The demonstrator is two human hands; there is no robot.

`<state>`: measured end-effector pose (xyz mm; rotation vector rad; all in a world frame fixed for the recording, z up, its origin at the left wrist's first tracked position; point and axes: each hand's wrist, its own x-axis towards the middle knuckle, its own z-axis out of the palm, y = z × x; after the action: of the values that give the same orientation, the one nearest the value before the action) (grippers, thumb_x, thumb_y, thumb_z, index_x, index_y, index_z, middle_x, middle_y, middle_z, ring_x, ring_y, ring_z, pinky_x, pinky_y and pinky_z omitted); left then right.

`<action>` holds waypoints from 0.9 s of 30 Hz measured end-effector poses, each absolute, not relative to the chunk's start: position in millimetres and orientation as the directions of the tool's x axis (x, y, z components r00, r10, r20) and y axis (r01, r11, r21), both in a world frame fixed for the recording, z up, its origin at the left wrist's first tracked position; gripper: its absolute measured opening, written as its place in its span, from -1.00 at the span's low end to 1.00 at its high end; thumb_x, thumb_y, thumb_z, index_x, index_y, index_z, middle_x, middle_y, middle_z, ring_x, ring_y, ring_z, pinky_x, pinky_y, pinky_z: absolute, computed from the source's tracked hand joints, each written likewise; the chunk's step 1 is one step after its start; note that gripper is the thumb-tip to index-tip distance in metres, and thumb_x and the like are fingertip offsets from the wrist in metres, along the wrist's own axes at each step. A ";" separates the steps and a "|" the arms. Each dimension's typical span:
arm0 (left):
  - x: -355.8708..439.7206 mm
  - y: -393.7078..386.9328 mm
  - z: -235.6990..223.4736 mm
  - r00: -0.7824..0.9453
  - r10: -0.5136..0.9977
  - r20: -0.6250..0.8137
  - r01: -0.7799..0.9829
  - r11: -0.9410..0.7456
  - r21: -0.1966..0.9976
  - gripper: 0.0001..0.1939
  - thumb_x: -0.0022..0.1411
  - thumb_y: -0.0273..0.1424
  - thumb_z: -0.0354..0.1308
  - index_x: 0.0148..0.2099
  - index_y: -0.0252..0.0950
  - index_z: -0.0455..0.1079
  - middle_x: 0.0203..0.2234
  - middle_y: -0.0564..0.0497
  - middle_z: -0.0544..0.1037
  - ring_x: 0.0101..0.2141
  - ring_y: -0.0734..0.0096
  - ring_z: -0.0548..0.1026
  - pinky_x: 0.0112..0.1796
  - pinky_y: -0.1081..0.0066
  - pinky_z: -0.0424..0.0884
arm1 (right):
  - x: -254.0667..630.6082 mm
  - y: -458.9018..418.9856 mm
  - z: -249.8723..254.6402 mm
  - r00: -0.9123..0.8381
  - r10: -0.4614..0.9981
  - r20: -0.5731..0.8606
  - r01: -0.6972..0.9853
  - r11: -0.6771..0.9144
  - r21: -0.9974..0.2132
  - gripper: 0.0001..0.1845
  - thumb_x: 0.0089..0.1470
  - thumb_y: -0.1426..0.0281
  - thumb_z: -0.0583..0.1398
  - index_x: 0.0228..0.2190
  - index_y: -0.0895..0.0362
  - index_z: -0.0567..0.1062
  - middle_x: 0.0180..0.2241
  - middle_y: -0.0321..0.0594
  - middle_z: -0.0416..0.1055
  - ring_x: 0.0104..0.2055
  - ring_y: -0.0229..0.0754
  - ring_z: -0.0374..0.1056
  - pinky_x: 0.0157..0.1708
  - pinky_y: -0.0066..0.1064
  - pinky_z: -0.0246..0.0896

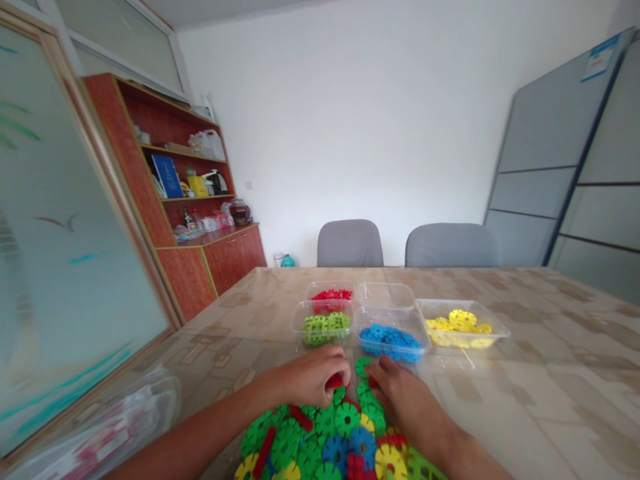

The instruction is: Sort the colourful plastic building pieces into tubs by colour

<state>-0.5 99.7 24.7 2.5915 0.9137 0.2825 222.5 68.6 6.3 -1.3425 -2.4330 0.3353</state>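
My left hand [324,373] is closed around a red plastic piece [334,381] at the far side of a mixed pile. Across from it, my right hand [393,381] has its fingers bent down on the pile, with a bit of red [373,381] showing at the fingertips. Green notched discs [347,419] make up most of the pile. Among them lie blue discs [363,445], yellow discs [391,461] and red strips [264,453]. Just beyond my hands stand clear tubs holding light green pieces [326,327] and blue discs [390,340].
Behind these, one clear tub holds small red pieces [333,297], and another clear tub [385,295] shows nothing inside. Yellow discs [461,321] fill a tub [500,331] to the right. A plastic bag [115,433] lies at left. Two grey chairs [350,243] stand beyond the table [550,373].
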 end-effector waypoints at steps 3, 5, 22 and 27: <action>-0.3 99.4 25.9 0.738 0.666 0.110 0.567 -0.701 0.433 -0.65 -0.21 -0.70 0.07 -0.33 -0.25 0.29 -0.40 0.13 0.31 -0.37 0.44 0.33 -0.40 0.54 0.19 | 223.5 68.1 10.6 -0.469 0.869 0.156 0.794 0.492 -0.357 -0.80 0.17 0.56 0.05 -0.25 0.13 0.44 -0.22 -0.08 0.47 -0.19 -0.07 0.45 -0.25 -0.39 0.23; -0.6 99.5 27.0 0.711 0.688 0.145 0.568 -0.683 0.458 -0.64 -0.19 -0.69 0.06 -0.30 -0.25 0.30 -0.41 0.14 0.33 -0.39 0.46 0.31 -0.41 0.54 0.18 | 225.8 67.2 13.5 -0.459 0.873 0.165 0.796 0.487 -0.360 -0.84 0.18 0.55 0.05 -0.26 0.13 0.40 -0.22 -0.08 0.48 -0.21 -0.07 0.44 -0.28 -0.39 0.21; -6.0 188.7 75.4 0.402 0.845 0.353 0.493 -0.524 0.694 -0.89 0.18 -0.52 0.19 -0.20 -0.37 0.36 -0.34 0.04 0.46 -0.32 0.39 0.47 -0.27 0.35 0.44 | 235.1 72.7 11.1 -0.450 0.854 0.261 0.717 0.520 -0.464 -0.89 0.21 0.42 0.02 -0.35 0.08 0.33 -0.36 -0.20 0.44 -0.35 -0.15 0.35 -0.38 -0.41 0.08; -1.2 223.6 86.4 0.317 0.876 0.363 0.560 -0.482 0.674 -0.73 0.34 -0.33 0.12 0.03 -0.34 0.34 -0.10 -0.09 0.45 -0.21 0.29 0.49 -0.22 0.22 0.48 | 236.5 72.7 11.9 -0.450 0.858 0.247 0.712 0.512 -0.481 -0.90 0.20 0.42 0.03 -0.35 0.08 0.33 -0.35 -0.21 0.44 -0.35 -0.16 0.36 -0.39 -0.41 0.08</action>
<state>-1.2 223.6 86.4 2.1620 1.2718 0.9989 236.5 72.7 11.9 -1.2864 -2.2967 0.4277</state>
